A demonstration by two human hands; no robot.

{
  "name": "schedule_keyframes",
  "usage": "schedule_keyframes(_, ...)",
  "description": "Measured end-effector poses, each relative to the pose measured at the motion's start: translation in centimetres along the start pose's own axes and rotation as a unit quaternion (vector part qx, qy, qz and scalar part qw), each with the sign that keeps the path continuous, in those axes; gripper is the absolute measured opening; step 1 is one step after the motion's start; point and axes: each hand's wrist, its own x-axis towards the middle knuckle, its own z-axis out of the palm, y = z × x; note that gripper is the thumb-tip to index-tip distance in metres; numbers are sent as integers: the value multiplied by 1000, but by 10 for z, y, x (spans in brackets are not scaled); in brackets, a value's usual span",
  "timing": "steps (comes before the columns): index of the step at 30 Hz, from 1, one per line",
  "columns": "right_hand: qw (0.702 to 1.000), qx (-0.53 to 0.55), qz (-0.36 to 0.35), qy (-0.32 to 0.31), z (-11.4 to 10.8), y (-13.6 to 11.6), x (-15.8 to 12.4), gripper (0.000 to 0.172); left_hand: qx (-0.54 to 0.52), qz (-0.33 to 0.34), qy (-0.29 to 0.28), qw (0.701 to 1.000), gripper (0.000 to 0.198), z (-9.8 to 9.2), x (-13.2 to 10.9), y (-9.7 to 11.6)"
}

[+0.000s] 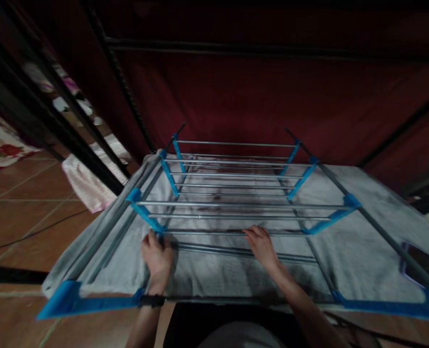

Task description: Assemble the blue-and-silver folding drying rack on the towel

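A rack of grey metal tubes and blue plastic connectors lies on a grey cloth [214, 278]. My left hand [157, 256] closes around the lower end of a blue connector [147, 216] where a tube meets it; its fingertips are partly hidden. With bent fingers, my right hand [262, 245] grips a crosswise tube [207, 233] right of its middle. This tube runs from the left connector to another blue connector [332, 221] on the right. Just below it, long grey tubes [214, 250] lie crosswise, passing behind my right hand.
A phone [419, 263] lies on the cloth at right, partly behind a side tube. Large blue end pieces [87, 304] stand near me. A dark red curtain [236, 101] and black metal bars [236, 47] rise behind. Tiled floor and a striped cloth [91, 181] are at left.
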Motion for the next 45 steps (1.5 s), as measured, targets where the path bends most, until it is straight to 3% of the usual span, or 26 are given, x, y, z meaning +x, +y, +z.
schedule_keyframes(3, 1000, -7, 17, -11, -3, -9, 5, 22, 35, 122, 26, 992, 51, 2, -18, 19)
schedule_keyframes(5, 999, -14, 23, -20, -3, -9, 10, 21, 0, 249, -49, 967, 43, 14, -28, 39)
schedule_keyframes(7, 999, -18, 26, -24, -3, -8, 14, 21, -25, 357, -131, 924, 41, 34, -35, 64)
schedule_keyframes(10, 999, -25, 27, -22, -4, -9, 16, 20, -21, 438, -221, 871, 42, 69, -38, 92)
schedule_keyframes(14, 1000, 2, 22, 14, -9, -14, 8, 26, 6, 435, -302, 848, 42, 101, -28, 97)
schedule_keyframes(18, 983, 55, 93, 150, -18, 8, -24, 29, 22, 426, -324, 844, 45, 110, -20, 91)
schedule_keyframes(20, 953, 64, 182, 233, -24, 34, -46, 28, 22, 423, -329, 844, 47, 111, -19, 90)
schedule_keyframes(22, 900, 68, 287, 320, -30, 68, -66, 28, 14, 416, -329, 848, 48, 113, -19, 91)
schedule_keyframes(24, 859, 71, 350, 367, -35, 100, -79, 34, -7, 408, -333, 850, 47, 116, -18, 92)
schedule_keyframes(25, 850, 75, 363, 374, -36, 114, -82, 37, -19, 405, -339, 849, 46, 117, -17, 92)
schedule_keyframes(29, 870, 104, 343, 340, -35, 142, -79, 36, -47, 398, -346, 849, 44, 120, -16, 90)
schedule_keyframes(36, 873, 103, 345, 329, -28, 136, -66, 28, -54, 392, -327, 858, 38, 120, -16, 91)
schedule_keyframes(45, 881, 100, 344, 310, -32, 131, -65, 43, -55, 397, -332, 854, 37, 120, -12, 83)
